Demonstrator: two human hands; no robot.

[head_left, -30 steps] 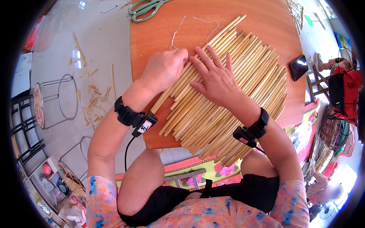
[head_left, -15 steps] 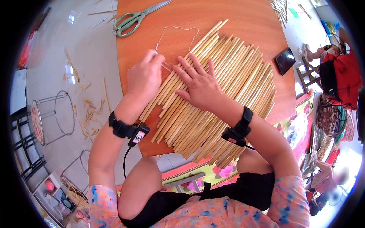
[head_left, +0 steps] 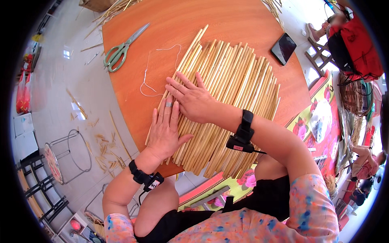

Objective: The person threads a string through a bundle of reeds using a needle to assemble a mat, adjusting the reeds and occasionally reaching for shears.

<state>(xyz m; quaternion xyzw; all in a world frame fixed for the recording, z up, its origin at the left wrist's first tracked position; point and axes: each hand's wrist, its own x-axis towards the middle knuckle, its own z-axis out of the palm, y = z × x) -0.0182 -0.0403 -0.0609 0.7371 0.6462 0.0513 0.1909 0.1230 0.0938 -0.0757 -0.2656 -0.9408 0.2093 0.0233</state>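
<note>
A mat of many thin, straight straw-coloured stalks [head_left: 227,121] lies side by side on the orange-brown table, its outline roughly rounded. My left hand [head_left: 164,131] rests flat on the left edge of the stalks, fingers stretched out and a ring on one of them. Just above it, my right hand [head_left: 196,101] is spread over the same stalks, its fingertips near the left edge and close to the left hand's fingers. A loose white thread [head_left: 146,77] curves over the table from the mat's left side. Neither hand grips anything.
Green-handled scissors [head_left: 121,52] lie on the table [head_left: 170,30] at far left; a black phone [head_left: 283,49] is near its right edge. Cut stalk pieces [head_left: 103,148] litter the floor beside a round stool [head_left: 54,162]. A person with a red bag [head_left: 360,48] is at the right.
My left hand has let go of the thread and now lies flat on the stalks. The thread has dropped onto the table. My right hand stays spread on the mat; the whole view has shifted.
</note>
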